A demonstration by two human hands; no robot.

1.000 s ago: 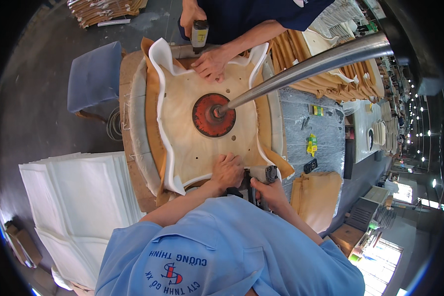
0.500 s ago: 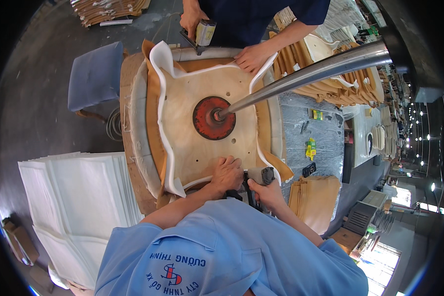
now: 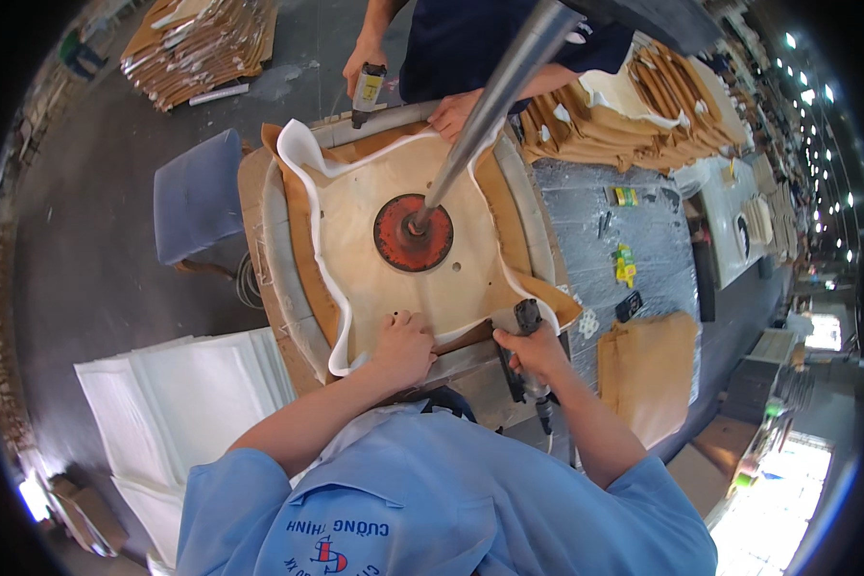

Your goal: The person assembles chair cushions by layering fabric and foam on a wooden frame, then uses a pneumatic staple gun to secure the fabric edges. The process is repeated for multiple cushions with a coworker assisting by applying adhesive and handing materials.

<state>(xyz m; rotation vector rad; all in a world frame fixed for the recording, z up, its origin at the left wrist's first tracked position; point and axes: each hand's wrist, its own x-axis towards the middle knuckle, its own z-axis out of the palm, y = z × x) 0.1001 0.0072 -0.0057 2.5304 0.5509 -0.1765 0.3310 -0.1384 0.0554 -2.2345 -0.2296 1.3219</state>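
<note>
Head view: wearer's face, lower body cut off by frame edge. Left hand (image 3: 403, 348) fingers curled, pressing tan fabric edge (image 3: 456, 336) onto plywood seat panel (image 3: 422, 288). Right hand (image 3: 538, 353) closed around black staple gun (image 3: 526, 331), nose hidden. Yellow packets (image 3: 626, 264) on bench right of right hand. Co-worker's hand (image 3: 451, 115) opposite.

seat panel (image 3: 408, 278) on table (image 3: 276, 278) centre | round plate (image 3: 413, 233) on panel middle | stool (image 3: 197, 195) left of table | foam sheets (image 3: 178, 398) near-left
</note>
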